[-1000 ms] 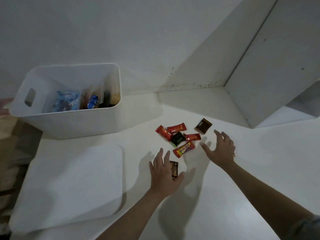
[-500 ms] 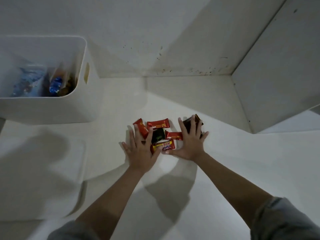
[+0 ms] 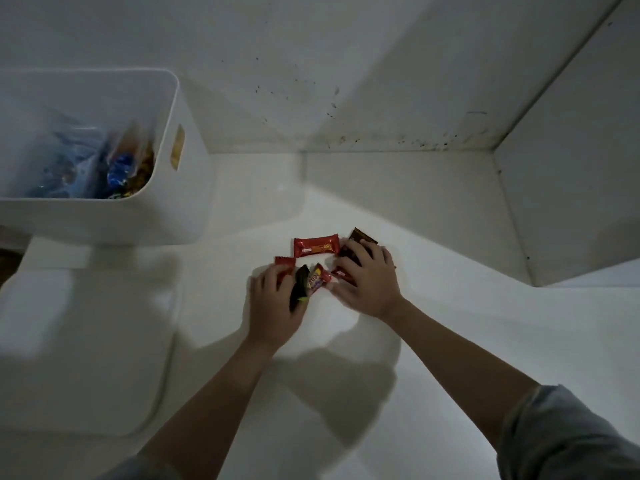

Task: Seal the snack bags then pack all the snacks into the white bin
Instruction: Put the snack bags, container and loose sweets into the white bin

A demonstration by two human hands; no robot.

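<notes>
Centre of the frame: a loose cluster of small wrapped snacks on the white table (image 3: pixel 450 341), with both hands closing on it from below. The left hand (image 3: pixel 273 306) lies at the lower left of the cluster, its fingers curled round a black wrapper (image 3: pixel 300 287) that stands tilted against the palm; a red wrapper (image 3: pixel 285 263) shows just above the knuckles, partly covered by the fingers. The grip of this hand is therefore a curl round the black wrapper, though whether the red one is also held cannot be told. The right hand (image 3: pixel 367 282) lies at the right of the cluster, fingers bent and spread over a dark brown wrapper (image 3: pixel 360 239) at its upper edge and a red wrapper (image 3: pixel 341 275) under its index side; its thumb touches a small red-and-yellow candy (image 3: pixel 318 280) that sits between the two hands. One red bar (image 3: pixel 316 246) lies flat and untouched just above both hands.

Upper left of the frame: the white bin (image 3: pixel 173 216), well apart from the cluster, with a cut-out handle in its side wall. It contains clear snack bags (image 3: pixel 79 161) with blue and orange contents. Lower left: a flat white lid (image 3: pixel 86 341) on the table.
</notes>
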